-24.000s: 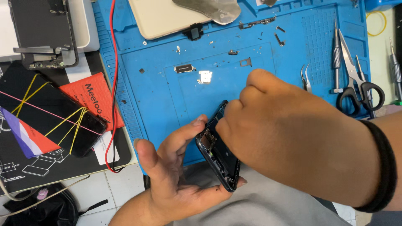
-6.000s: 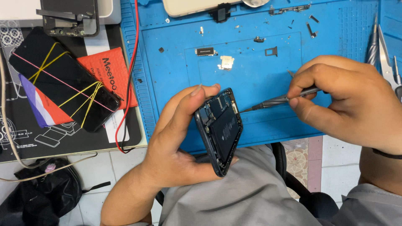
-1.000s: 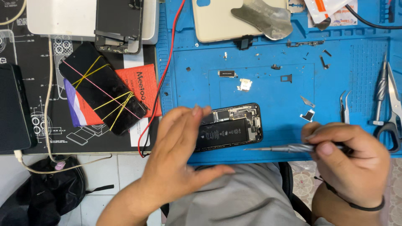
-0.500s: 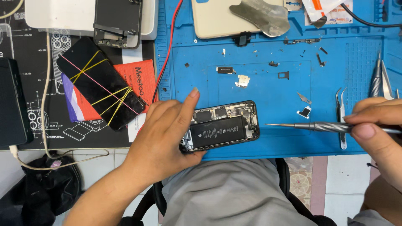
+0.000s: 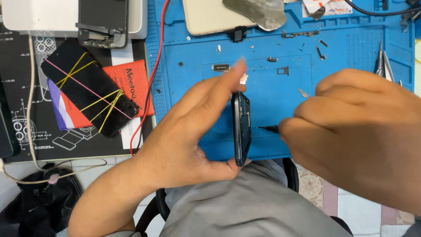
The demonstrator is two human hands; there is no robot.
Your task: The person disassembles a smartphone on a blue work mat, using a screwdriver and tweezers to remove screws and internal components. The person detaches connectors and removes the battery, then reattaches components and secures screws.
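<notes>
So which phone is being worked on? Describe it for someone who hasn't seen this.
Start at the blue mat. Over its near edge, the left hand holds a dark opened phone on edge. Unlike the rubber-banded phone, it has no bands.

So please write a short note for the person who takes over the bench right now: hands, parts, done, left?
Left hand: holds the opened phone on its edge above the blue mat.
Right hand: grips a screwdriver, tip close to the phone's open side.
Done: phone is open; small loose parts lie on the mat.
Left: work inside the phone; nothing reassembled.
</notes>
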